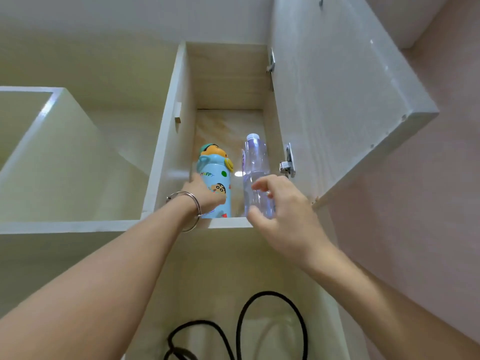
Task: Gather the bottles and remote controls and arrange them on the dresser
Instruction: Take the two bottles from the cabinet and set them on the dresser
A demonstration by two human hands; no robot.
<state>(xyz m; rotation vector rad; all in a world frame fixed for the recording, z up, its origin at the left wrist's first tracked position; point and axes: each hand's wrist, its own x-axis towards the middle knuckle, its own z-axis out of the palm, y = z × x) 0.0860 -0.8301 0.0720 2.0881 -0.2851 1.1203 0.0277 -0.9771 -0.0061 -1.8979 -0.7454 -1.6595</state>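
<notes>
My right hand point(283, 209) is cupped half open, thumb low and forefinger high, bracketing the clear water bottle point(255, 162), which stands upright just ahead of it on the cabinet shelf point(228, 222). I cannot tell whether skin meets plastic. My left hand point(205, 194) wraps the lower body of the blue cartoon bottle point(215, 175), upright just left of the clear one.
</notes>
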